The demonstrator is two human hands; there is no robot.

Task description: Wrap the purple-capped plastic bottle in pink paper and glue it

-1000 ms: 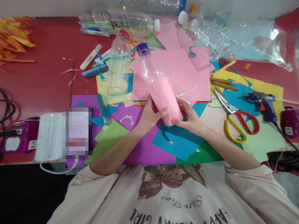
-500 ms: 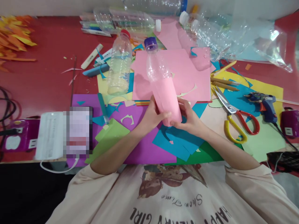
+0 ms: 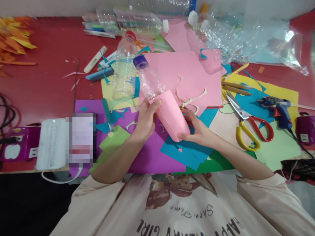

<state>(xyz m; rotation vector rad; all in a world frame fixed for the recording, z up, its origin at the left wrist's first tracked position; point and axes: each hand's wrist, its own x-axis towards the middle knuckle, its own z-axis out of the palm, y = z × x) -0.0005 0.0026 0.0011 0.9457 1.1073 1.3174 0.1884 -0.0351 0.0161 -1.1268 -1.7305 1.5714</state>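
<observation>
Comparing with the views of a second and half a second earlier, a change of tilt is noted in the bottle (image 3: 151, 83); its purple cap (image 3: 140, 61), which was pointed almost straight up the picture half a second ago, is now swung leftward and lowered, so that the bottle lies slantwise, cap to the upper left and base to the lower right; it is held clear above the counter (image 3: 49, 75), over the purple sheet (image 3: 145, 157) and the blue sheet (image 3: 187, 150). The left hand (image 3: 145, 121) has been shifted from the middle of the pink paper sleeve (image 3: 171, 114) to its upper rim; the thumb is pressed on that rim where paper meets clear plastic, and the fingers are curled round behind. The right hand (image 3: 197, 129) is closed about the lower end of the sleeve, thumb on the near face; its fingers beneath are hidden. The sleeve is seen wrapped fully round the lower body of the bottle; no loose flap shows on the visible side, and the seam cannot be made out. It is judged that the wrap is now being seated and turned for inspection rather than rolled on. The scissors (image 3: 246, 121), the glue gun (image 3: 278, 109) and the red-capped bottle (image 3: 124, 72) are unmoved and untouched.
</observation>
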